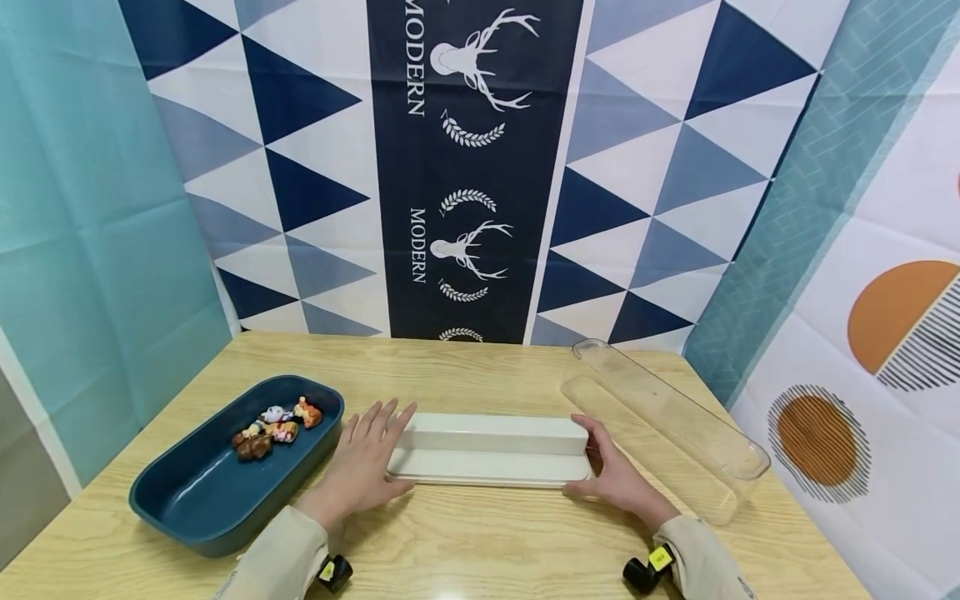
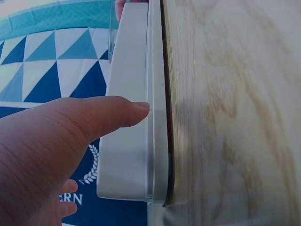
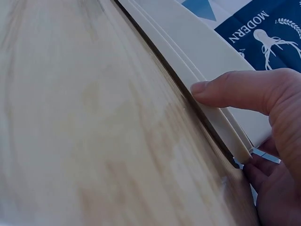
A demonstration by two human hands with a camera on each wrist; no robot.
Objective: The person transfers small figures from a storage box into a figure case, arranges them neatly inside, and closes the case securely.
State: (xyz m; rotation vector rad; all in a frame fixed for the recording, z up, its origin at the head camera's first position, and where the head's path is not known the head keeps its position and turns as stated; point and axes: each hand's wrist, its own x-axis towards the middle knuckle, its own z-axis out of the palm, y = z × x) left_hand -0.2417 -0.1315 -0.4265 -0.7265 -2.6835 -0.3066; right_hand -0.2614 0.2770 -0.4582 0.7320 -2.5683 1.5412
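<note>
At near side of table [image 1: 480,542], two sleeves [image 1: 273,554], each w/ a small black device [image 1: 339,575] at the wrist. L hand [image 1: 363,458] is spread wide, fingers nearly straight, thumb by front L corner of the long white piece [image 1: 487,468]; can't tell how firmly it bears. R hand [image 1: 611,471] is bent round the R end, thumb at front corner. White piece lies btwn them, long side L to R, on or barely above tabletop (can't tell which). Best prob. to bring L fingers in snug to match R, press evenly & keep it level, b/c one loose end could tip. Mind R knuckles vs clear bin [image 1: 678,402], just beside. Blue basin [image 1: 217,492], at L, has toy figures [image 1: 281,431] toward its far end. Farthest: patterned backdrop [image 1: 480,167] w/ deer heads.
</note>
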